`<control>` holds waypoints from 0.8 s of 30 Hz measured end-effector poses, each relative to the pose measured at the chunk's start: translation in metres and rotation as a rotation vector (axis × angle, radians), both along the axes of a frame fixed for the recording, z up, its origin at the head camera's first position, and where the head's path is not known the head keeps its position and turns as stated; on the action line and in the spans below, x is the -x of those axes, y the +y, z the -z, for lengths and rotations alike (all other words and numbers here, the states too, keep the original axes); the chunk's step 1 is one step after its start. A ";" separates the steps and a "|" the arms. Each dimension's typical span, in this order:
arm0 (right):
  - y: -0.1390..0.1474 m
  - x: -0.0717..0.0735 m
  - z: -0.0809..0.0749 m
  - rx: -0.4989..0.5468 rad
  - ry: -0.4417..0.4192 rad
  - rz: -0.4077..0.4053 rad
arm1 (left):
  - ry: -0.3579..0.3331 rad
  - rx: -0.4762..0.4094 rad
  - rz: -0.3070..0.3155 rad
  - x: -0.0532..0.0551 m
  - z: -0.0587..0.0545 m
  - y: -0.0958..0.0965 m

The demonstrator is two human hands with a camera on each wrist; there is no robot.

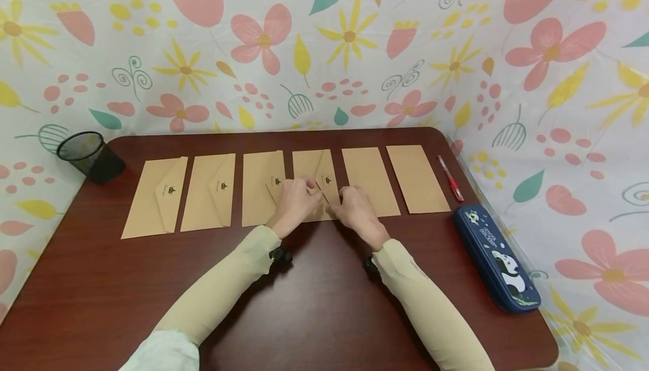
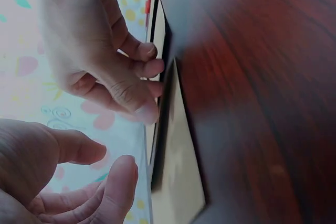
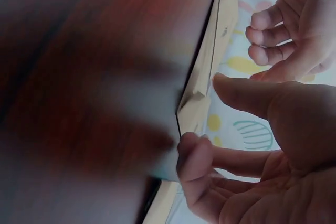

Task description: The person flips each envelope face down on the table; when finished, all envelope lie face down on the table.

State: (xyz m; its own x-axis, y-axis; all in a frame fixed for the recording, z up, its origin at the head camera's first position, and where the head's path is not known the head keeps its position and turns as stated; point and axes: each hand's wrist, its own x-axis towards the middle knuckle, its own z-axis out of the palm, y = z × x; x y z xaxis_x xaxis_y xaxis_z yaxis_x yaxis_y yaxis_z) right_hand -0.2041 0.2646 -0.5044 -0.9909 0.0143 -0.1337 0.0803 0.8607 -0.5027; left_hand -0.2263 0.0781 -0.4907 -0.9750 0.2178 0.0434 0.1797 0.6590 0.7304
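Note:
Several brown paper envelopes lie in a row on the table. My left hand (image 1: pixel 296 205) is over the fourth envelope (image 1: pixel 306 162) from the left, beside its pointed flap, which bears a small black crown. In the left wrist view its thumb and fingers (image 2: pixel 121 187) stand apart, nothing between them. At that envelope's lower right edge is my right hand (image 1: pixel 357 213), partly over the fifth envelope (image 1: pixel 369 177). The right wrist view shows its thumb (image 3: pixel 247 95) apart from the fingers, holding nothing; whether they touch paper I cannot tell.
Flaps show on the first envelope (image 1: pixel 144 202), second (image 1: pixel 200 191) and third (image 1: pixel 258 174); the sixth (image 1: pixel 416 179) shows a plain face. A black mesh cup (image 1: pixel 96 160) stands far left. On the right lie a red pen (image 1: pixel 451 179) and a navy panda pencil case (image 1: pixel 494 258).

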 end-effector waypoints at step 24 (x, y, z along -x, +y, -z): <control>-0.002 0.011 0.008 -0.023 -0.057 0.026 | -0.031 0.044 -0.066 0.000 0.006 -0.030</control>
State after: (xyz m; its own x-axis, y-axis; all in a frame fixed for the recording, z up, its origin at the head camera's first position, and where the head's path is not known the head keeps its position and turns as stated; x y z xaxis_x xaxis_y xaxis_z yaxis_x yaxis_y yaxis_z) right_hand -0.2148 0.2627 -0.5127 -0.9809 0.0438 -0.1893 0.1309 0.8691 -0.4770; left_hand -0.2263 0.0481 -0.4972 -0.9881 0.1538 0.0046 0.1123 0.7005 0.7047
